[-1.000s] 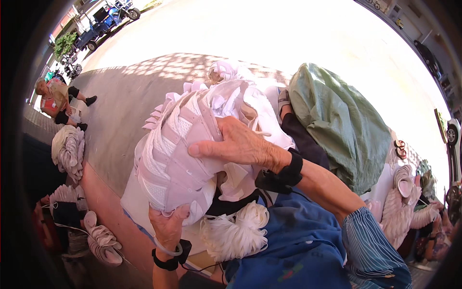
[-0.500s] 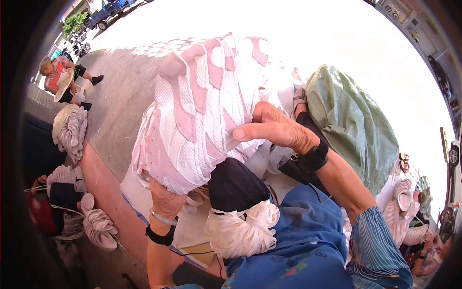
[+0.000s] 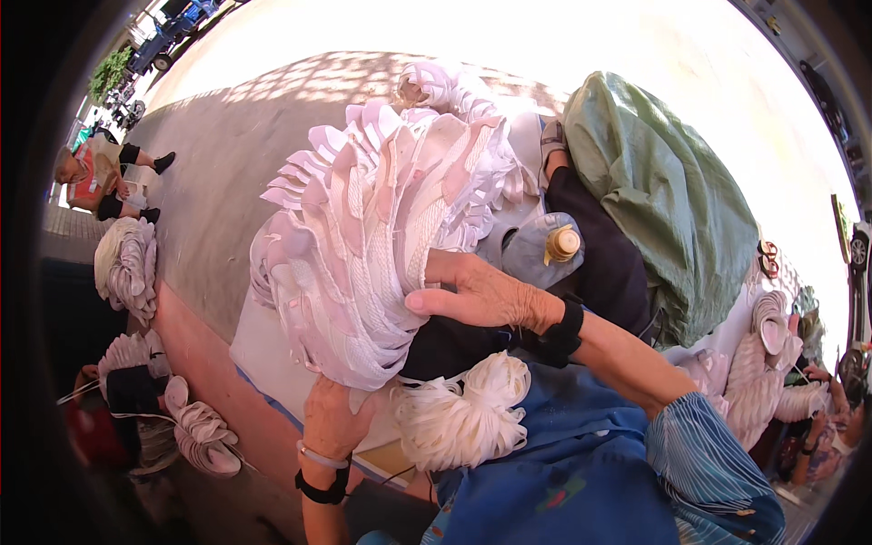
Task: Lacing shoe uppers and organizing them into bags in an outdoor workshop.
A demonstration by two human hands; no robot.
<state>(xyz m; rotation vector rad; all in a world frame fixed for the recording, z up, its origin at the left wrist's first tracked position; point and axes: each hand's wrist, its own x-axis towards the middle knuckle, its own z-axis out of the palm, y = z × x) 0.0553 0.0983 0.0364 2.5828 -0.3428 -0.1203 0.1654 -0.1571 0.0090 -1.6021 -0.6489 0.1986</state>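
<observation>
A thick stack of white and pale pink shoe uppers, nested together, fans out in front of me above my lap. My left hand grips it from below at the near end, with the fingers hidden beneath it. On the stack's right side, my right hand is closed around the edge, its thumb lying along the outside. A looped bundle of white laces rests on my blue apron. Another heap of shoe uppers lies just beyond the stack.
A green sack stands at right, behind a dark-trousered leg. A bottle with a yellowish cap is beside my right hand. Tied upper bundles lie at left, where a person sits. Scissors and more uppers are at right.
The stack has tipped and spread, showing many layered edges. My right hand has moved lower and nearer along its side. The capped bottle and the far heap are now more visible.
</observation>
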